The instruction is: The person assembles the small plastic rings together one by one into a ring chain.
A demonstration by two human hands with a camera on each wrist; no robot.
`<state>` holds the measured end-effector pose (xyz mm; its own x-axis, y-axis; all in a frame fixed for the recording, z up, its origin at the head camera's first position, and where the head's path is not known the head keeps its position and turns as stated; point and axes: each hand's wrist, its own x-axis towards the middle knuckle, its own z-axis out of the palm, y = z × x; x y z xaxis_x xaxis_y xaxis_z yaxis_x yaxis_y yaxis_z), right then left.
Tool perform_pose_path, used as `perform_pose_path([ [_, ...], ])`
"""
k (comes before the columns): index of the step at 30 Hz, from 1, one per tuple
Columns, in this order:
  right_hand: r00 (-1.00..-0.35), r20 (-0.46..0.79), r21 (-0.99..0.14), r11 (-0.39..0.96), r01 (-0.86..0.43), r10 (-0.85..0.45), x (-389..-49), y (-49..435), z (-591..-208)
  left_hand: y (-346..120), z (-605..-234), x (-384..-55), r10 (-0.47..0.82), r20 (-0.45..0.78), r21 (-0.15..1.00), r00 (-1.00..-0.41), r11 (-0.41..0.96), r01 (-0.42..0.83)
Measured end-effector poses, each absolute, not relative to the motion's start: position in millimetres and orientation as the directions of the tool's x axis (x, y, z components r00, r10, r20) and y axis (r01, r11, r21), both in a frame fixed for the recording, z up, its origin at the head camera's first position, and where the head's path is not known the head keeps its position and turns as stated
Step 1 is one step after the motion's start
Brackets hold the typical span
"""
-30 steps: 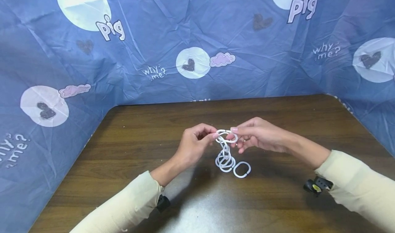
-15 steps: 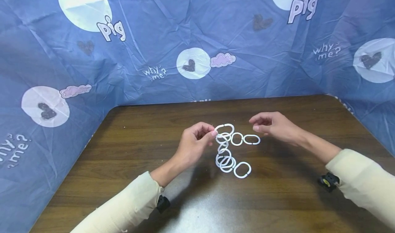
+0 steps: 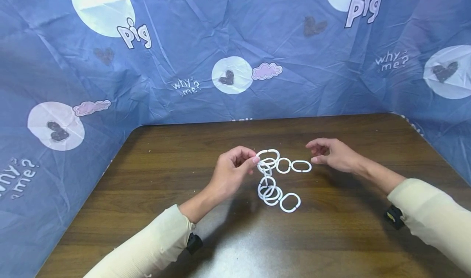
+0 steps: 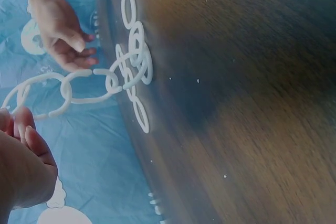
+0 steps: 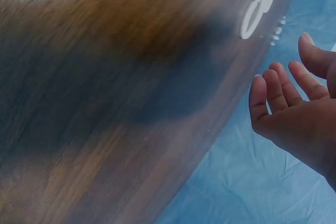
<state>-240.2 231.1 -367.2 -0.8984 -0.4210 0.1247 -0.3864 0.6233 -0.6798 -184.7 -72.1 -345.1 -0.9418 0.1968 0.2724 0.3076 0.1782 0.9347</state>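
In the head view my left hand (image 3: 232, 169) pinches the top link of a white plastic chain (image 3: 274, 150) between thumb and fingers. Its oval C-shaped links hang down to several linked rings on the table. Seen from the left wrist, the upper links (image 4: 86, 100) stretch from the fingertips toward those rings. My right hand (image 3: 333, 153) hovers right of the chain, fingers loosely bent, holding nothing. The nearest link to it is an oval end link (image 3: 301, 171) lying on the table. Another end link (image 3: 281, 202) lies closer to me.
The brown wooden table (image 3: 165, 180) spreads beneath both hands. A blue printed cloth (image 3: 294, 98) rises behind its back edge and along both sides. A black wrist device (image 3: 194, 243) sits under the left sleeve, another (image 3: 394, 216) under the right.
My right hand has let go of the links and moved away to the right. Part of the chain now stretches rightward on the table. My left hand has barely moved and keeps its pinch.
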Motion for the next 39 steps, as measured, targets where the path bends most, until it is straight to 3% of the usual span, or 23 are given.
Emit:
perform_pose_path([
  [8,-0.845,0.097,-0.589,0.653,-0.475,-0.527,-240.8,228.8,-378.4,-72.6,-345.9,-184.7,0.215,0.29,0.924,-0.933,0.192,0.331],
  [19,-0.862,0.05,-0.548,0.707,-0.447,-0.505,-244.5,224.7,-389.6,-72.8,-344.8,-184.9,0.216,0.285,0.924,-0.934,0.199,0.328],
  [28,-0.833,0.129,-0.409,0.736,-0.539,-0.538,-245.7,221.4,-401.1,-73.4,-343.7,-184.4,0.22,0.282,0.924,-0.934,0.2,0.327],
  [39,-0.843,0.182,-0.434,0.728,-0.53,-0.506,-246.1,218.8,-407.4,-74.6,-344.6,-184.9,0.217,0.287,0.924,-0.933,0.195,0.33],
])
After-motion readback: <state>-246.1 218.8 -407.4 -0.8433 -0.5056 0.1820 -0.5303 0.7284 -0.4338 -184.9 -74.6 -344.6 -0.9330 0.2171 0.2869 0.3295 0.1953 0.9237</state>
